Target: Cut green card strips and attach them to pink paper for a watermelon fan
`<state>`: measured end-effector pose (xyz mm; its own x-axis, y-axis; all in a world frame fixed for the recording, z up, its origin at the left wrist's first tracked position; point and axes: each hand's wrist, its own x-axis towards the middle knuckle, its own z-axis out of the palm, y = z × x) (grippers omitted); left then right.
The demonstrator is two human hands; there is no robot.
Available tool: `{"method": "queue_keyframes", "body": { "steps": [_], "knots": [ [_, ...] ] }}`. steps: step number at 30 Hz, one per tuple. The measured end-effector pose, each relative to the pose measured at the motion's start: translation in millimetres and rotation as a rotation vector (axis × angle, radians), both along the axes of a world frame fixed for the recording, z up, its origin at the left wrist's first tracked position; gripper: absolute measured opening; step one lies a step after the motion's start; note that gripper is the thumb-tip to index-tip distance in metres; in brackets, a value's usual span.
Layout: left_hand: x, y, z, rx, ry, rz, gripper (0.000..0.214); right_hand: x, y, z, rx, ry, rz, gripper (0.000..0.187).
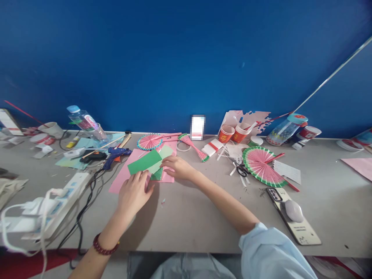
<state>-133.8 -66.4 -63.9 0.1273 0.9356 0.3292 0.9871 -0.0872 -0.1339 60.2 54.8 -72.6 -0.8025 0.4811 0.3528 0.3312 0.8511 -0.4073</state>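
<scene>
A dark green strip of paper (143, 162) lies across pink paper sheets (118, 184), with a lighter green piece of paper (166, 151) against its right side. My left hand (133, 192) rests its fingertips along the lower edge of the dark green strip, fingers stretched and thumb apart. At the right end of the green paper is my right hand (178, 168), its fingers bent and closed on the lighter piece. Part of the green paper is hidden beneath my fingers. Just behind the papers lies a small pink folded fan (149, 142) with a blue edge.
A blue glue gun (116, 155), cables and a white power strip (68, 199) lie to the left. Rightward are scissors (241, 170), a watermelon-patterned paper fan (260, 166), red paper cups (226, 133) and a phone (296, 221) under a mouse (294, 211). A blue partition (186, 69) stands behind.
</scene>
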Motion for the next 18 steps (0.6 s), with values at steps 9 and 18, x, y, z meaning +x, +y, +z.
{"method": "queue_keyframes", "body": {
  "steps": [9, 18],
  "knots": [
    [-25, -26, -31.1, 0.085, -0.054, 0.000, 0.030, -25, -16, -12.1, 0.252, -0.171, -0.016, 0.032],
    [-38, -54, -7.4, 0.274, 0.076, -0.003, 0.038, -52, -9, -15.1, 0.224, -0.321, -0.076, 0.035]
  ]
}}
